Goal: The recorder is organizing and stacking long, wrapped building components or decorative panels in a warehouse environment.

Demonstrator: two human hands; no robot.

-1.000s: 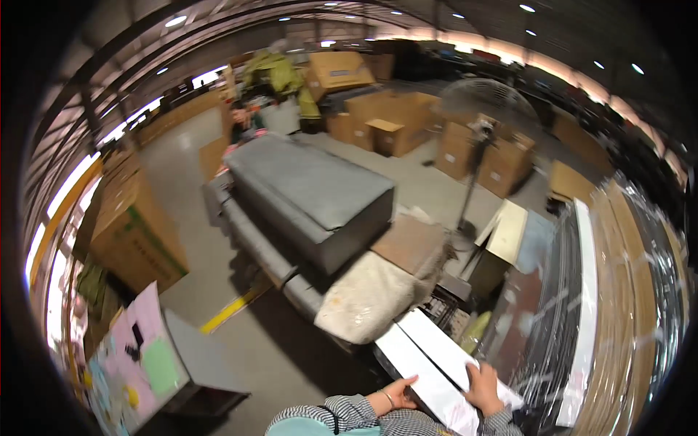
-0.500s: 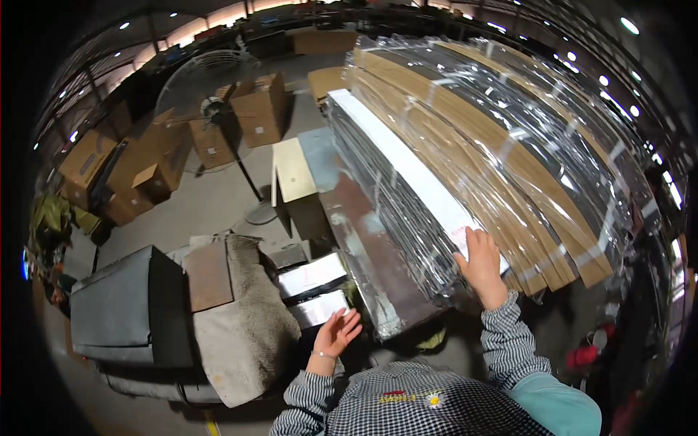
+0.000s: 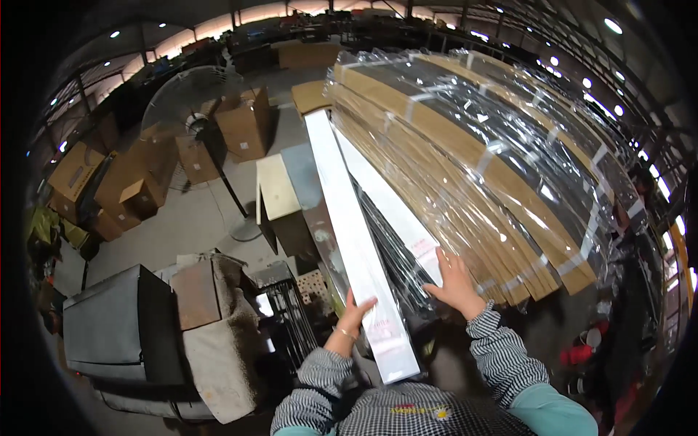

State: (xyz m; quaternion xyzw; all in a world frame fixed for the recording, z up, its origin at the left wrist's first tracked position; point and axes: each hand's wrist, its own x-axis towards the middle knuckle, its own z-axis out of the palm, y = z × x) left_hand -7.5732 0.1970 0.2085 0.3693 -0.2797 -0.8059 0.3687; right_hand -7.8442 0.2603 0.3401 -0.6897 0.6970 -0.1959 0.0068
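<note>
A long white flat box (image 3: 356,240) lies slanted over the worn table, its near end reaching toward my body. My left hand (image 3: 353,320) grips its left edge near that end, thumb on top and the other fingers mostly hidden under the side. A second long white box (image 3: 389,196) lies to the right, against plastic-wrapped brown bundles. On its near end rests my right hand (image 3: 456,285), fingers stretched out and thumb apart. Between the two boxes shows a bundle of dark strips (image 3: 389,243) in clear film.
Large film-wrapped brown and dark bundles (image 3: 465,174) fill the right side. At left stand a dark grey padded block (image 3: 105,323), a cloth-covered stand (image 3: 218,363) and black slatted pieces (image 3: 291,309). A standing fan (image 3: 196,123) and cardboard boxes (image 3: 243,127) are farther back.
A second white box now lies slanted beside the first, held by my left hand, which was open and empty before. My right hand has moved slightly left and down. The view has shifted.
</note>
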